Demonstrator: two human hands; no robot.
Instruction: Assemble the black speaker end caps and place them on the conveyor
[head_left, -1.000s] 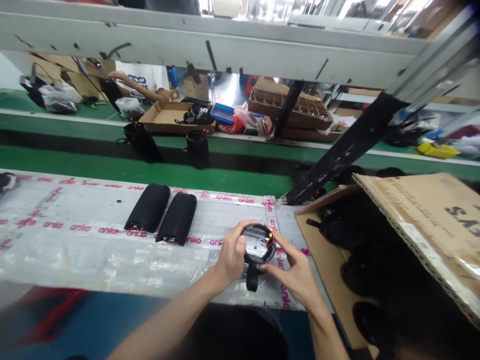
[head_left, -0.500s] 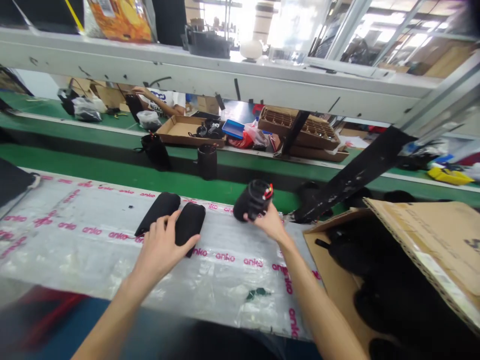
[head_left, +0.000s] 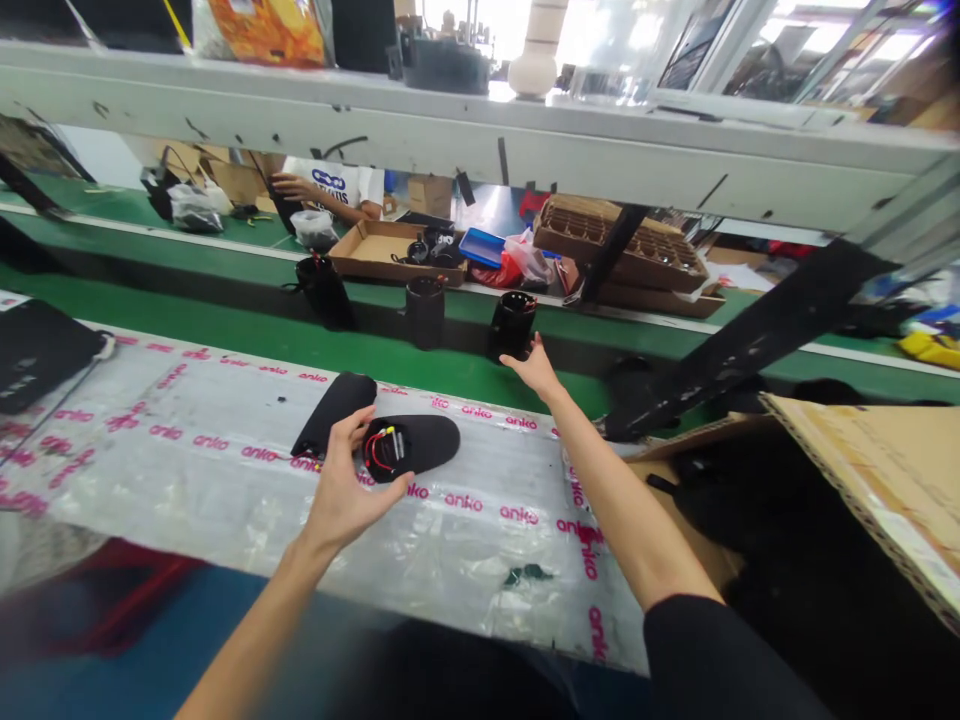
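My left hand (head_left: 349, 490) is curled around the near end of a black cylindrical housing (head_left: 427, 440), thumb and fingers on opposite sides. Its end shows red wires and a yellow connector. A second black housing (head_left: 337, 410) lies just left of it on the plastic-covered table. On the green conveyor belt, another black cylindrical housing (head_left: 513, 325) stands upright with its open top and a bit of red wire showing. My right hand (head_left: 536, 370) is at its lower near side, thumb and fingers apart; whether they still touch it I cannot tell.
Two more upright housings, one (head_left: 425, 312) and another (head_left: 324, 290), stand along the belt. A cardboard box (head_left: 862, 500) of black items is at right, beside a slanted black post (head_left: 742, 340). A shelf beam (head_left: 420, 130) crosses above. Across the belt, a person's hand (head_left: 296, 187) holds something dark.
My right hand has moved the housing from above the table onto the belt, upright, and its fingers have spread. The housing at my left hand has turned, its wired end now toward me.
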